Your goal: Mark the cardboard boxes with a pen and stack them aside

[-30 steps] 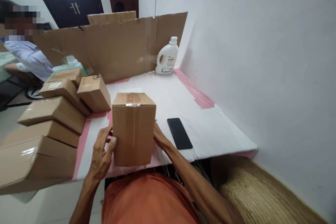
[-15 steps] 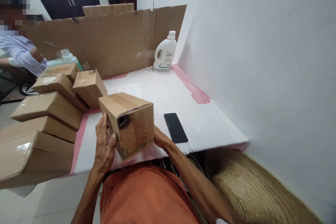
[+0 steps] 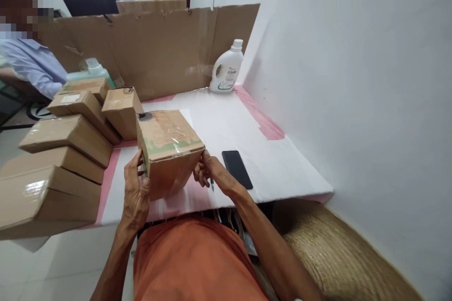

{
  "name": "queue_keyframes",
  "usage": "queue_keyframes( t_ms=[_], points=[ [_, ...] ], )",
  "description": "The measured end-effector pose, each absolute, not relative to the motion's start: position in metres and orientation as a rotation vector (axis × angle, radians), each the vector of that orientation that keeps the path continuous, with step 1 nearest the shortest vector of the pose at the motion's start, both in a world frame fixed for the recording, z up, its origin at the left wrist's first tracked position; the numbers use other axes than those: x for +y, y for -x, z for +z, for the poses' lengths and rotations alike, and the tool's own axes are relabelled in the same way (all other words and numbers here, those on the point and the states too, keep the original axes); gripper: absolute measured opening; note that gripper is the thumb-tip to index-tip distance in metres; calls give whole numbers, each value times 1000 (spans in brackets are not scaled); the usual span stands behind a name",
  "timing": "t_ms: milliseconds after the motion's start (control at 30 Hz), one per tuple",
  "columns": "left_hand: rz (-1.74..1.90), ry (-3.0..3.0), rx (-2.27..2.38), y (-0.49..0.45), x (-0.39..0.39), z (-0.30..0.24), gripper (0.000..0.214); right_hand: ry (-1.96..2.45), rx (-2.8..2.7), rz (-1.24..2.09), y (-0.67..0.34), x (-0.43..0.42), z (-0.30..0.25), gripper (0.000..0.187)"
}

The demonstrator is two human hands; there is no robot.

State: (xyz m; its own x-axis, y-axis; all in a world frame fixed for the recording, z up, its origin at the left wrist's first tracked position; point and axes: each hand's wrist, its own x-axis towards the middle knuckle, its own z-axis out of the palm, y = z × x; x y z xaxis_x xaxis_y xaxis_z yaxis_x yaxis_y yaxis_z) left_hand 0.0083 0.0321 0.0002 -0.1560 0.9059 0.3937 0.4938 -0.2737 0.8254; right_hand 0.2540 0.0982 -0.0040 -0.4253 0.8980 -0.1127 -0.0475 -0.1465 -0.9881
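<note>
A taped brown cardboard box point(image 3: 168, 149) with a green-printed face turned up is tilted above the table's near edge. My left hand point(image 3: 136, 193) grips its left side, thumb on the front. My right hand point(image 3: 208, 171) holds its right lower edge with curled fingers, and a thin dark pen-like tip point(image 3: 212, 184) sticks out below them. A black phone point(image 3: 236, 168) lies flat on the white table cover point(image 3: 282, 169) just right of my right hand.
Several sealed brown boxes point(image 3: 67, 138) are stacked along the table's left side. A cardboard sheet point(image 3: 158, 51) stands at the back, with a white detergent bottle point(image 3: 228, 68) in the corner. Another person's sleeve point(image 3: 31, 66) shows far left. A woven straw seat point(image 3: 335, 258) sits low right by the wall.
The box has been rotated in my hands, so the printed green face now points up instead of the plain taped side. My right hand slid to the box's lower right edge.
</note>
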Motion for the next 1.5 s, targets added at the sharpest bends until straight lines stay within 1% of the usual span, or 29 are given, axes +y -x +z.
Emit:
queue_keyframes(
  t_ms=[100,167,233,300,367,433,533,633,733,800,900,967,1033,1167,1233,1333,1500],
  points=[
    [1538,-1567,1516,-3,28,4,82,1015,-1499,1674,-258,84,-4,89],
    [1548,-1460,1512,4,26,9,81,971,-1524,1745,-264,76,-1,90],
    [1454,-1377,1512,12,23,15,78,940,-1543,1791,-272,73,5,93],
    [1349,-1341,1472,15,21,22,74,977,-1532,1661,-278,78,15,94],
    [1280,-1361,1423,10,16,30,70,1051,-1487,1356,-280,87,31,87],
    [1229,-1409,1424,-1,10,37,70,1085,-1496,1057,-275,96,48,76],
    [1159,-1499,1497,-24,-6,44,72,1119,-1686,762,-259,101,70,62],
    [1129,-1517,1576,-37,-26,49,71,1243,-1841,608,-245,94,82,45],
    [1036,-1517,1547,-30,-42,48,73,1365,-1877,624,-245,80,89,32],
    [1004,-1543,1478,-19,-47,47,78,1425,-1868,675,-247,69,95,34],
    [1117,-1489,1397,-8,-45,50,80,1433,-1872,768,-247,51,103,42],
    [1199,-1432,1444,-12,-40,60,76,1370,-1896,809,-243,40,107,45],
    [1202,-1439,1543,-23,-34,72,70,1278,-1928,823,-238,31,108,44],
    [1139,-1471,1558,-42,-32,84,62,1238,-1962,779,-238,22,107,41],
    [1173,-1391,1545,-48,-34,83,56,1276,-1984,740,-241,20,107,40],
    [1224,-1257,1560,-56,-41,83,53,1314,-2051,636,-242,14,109,36],
    [1217,-1325,1649,-61,-45,85,48,1359,-2060,530,-234,2,112,45]
  ],
)
